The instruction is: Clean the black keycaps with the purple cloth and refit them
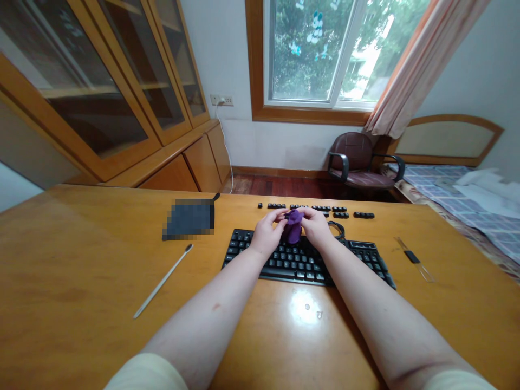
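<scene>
My left hand [266, 234] is closed in a pinch above the black keyboard [298, 260], with a small black piece that looks like a keycap at its fingertips. My right hand [317, 227] grips a bunched purple cloth [294, 232], which hangs between both hands and touches the black piece. The cloth hides part of the fingertips. Behind the hands, several loose black keycaps [277, 206] lie in rows on the desk. The keyboard's coiled cable [337, 229] rests just beyond my right wrist.
Left on the wooden desk [101, 260] lie a dark pouch [190, 218], blurred in the picture, and a long white-handled brush [162, 283]. A wire keycap puller [413, 257] lies at the right. Past the desk stand a chair [353, 157], a bed and a glass-doored cabinet.
</scene>
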The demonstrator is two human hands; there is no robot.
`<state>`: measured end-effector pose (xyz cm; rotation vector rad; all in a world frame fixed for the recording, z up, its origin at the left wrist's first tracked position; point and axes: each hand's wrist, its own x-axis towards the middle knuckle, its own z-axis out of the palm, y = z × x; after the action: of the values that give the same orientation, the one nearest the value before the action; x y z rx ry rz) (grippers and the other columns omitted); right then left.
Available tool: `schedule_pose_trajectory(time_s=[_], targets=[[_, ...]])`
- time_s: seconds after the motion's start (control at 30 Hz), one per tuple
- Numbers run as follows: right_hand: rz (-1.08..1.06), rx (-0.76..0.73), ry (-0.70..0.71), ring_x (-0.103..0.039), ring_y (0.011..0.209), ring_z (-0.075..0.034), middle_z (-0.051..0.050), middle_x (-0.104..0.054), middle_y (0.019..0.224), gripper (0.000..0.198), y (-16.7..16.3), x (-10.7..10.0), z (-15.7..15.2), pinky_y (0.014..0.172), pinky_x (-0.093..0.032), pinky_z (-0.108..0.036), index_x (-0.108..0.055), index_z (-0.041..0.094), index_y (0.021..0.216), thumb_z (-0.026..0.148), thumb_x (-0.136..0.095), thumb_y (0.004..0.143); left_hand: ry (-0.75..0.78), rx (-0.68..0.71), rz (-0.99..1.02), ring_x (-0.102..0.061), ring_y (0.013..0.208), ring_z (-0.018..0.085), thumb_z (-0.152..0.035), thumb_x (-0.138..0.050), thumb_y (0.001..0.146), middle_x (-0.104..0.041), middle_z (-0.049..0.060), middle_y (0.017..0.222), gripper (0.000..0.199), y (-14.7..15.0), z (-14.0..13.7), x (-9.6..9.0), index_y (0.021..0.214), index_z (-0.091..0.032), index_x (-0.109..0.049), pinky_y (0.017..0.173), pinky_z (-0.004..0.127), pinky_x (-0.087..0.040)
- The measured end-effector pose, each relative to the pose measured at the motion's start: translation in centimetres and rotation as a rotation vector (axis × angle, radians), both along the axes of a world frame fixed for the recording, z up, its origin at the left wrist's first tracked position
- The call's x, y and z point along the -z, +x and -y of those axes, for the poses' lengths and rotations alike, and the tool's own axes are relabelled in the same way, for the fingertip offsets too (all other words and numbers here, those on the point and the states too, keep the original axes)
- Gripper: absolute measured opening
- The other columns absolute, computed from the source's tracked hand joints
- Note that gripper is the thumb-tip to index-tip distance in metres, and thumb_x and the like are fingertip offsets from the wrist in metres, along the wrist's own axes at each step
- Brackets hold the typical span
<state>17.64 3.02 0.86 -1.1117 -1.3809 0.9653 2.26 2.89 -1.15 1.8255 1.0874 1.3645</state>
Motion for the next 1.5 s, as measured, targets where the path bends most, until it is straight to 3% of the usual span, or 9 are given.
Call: schedule_pose_trajectory(time_s=[0.17,0.33,0.6,0.83,1.0,1.33,1.5], targets=[[0.016,-0.063,0.038,-0.061,0.077,-0.017,-0.003,-0.069,0.079,0.019,-0.2,0.1,-0.1,0.077,-0.046,-0.031,-0.069,0.017,0.079,0.03,-0.064,0.066,-0.003,-0.061,-0.017,-0.063,0.09,0.016,-0.019,-0.055,0.08,-0.067,0.005,0.098,0.029,0.0,0.2,-0.2,0.108,-0.021,-0.06,0.088,0.033,-0.05],[0.002,0.009,0.055,-0.061,0.073,-0.017,-0.002,-0.068,0.072,0.014,-0.1,0.5,-0.4,0.073,-0.047,-0.031,-0.069,0.017,0.073,0.026,-0.061,0.066,-0.02,-0.05,-0.015,-0.063,0.089,0.015,-0.019,-0.055,0.08,-0.066,0.005,0.096,0.032,0.1,0.2,-0.2,0.112,-0.021,-0.056,0.087,0.031,-0.049],[-0.128,-0.031,-0.039,-0.063,0.074,-0.017,-0.003,-0.069,0.079,0.024,-0.6,0.9,-0.3,0.073,-0.049,-0.032,-0.066,0.017,0.081,0.026,-0.068,0.059,0.094,-0.153,-0.13,-0.06,0.085,0.015,-0.013,-0.057,0.076,-0.066,0.004,0.095,0.024,0.1,0.4,-0.9,0.098,-0.019,-0.062,0.083,0.031,-0.049],[-0.099,-0.016,-0.085,-0.061,0.065,-0.015,-0.001,-0.067,0.068,0.022,-0.7,0.6,-0.2,0.071,-0.049,-0.032,-0.064,0.017,0.071,0.026,-0.072,0.053,0.153,-0.092,-0.207,-0.058,0.092,0.017,-0.008,-0.057,0.073,-0.065,0.003,0.094,0.022,0.0,0.6,-1.1,0.091,-0.02,-0.063,0.085,0.031,-0.048],[-0.058,0.007,-0.105,-0.058,0.056,-0.014,-0.001,-0.064,0.059,0.021,-0.3,-0.2,0.0,0.062,-0.048,-0.03,-0.064,0.015,0.064,0.032,-0.072,0.055,0.111,-0.097,-0.194,-0.058,0.084,0.015,-0.011,-0.056,0.076,-0.065,0.003,0.091,0.02,0.1,0.6,-1.1,0.092,-0.019,-0.063,0.082,0.029,-0.048],[-0.086,-0.052,-0.057,-0.062,0.068,-0.016,-0.002,-0.069,0.073,0.024,-0.5,0.2,0.0,0.071,-0.049,-0.031,-0.065,0.017,0.074,0.031,-0.072,0.056,0.088,-0.111,-0.174,-0.059,0.084,0.015,-0.009,-0.058,0.072,-0.065,0.002,0.09,0.022,0.1,0.4,-0.9,0.091,-0.02,-0.063,0.081,0.03,-0.049],[-0.044,-0.045,-0.077,-0.059,0.063,-0.015,-0.002,-0.067,0.066,0.019,-0.2,0.2,-0.2,0.067,-0.048,-0.031,-0.066,0.016,0.069,0.032,-0.069,0.06,0.09,-0.101,-0.178,-0.059,0.083,0.015,-0.012,-0.058,0.074,-0.065,0.002,0.089,0.018,0.1,0.5,-0.9,0.09,-0.02,-0.063,0.08,0.03,-0.049]])
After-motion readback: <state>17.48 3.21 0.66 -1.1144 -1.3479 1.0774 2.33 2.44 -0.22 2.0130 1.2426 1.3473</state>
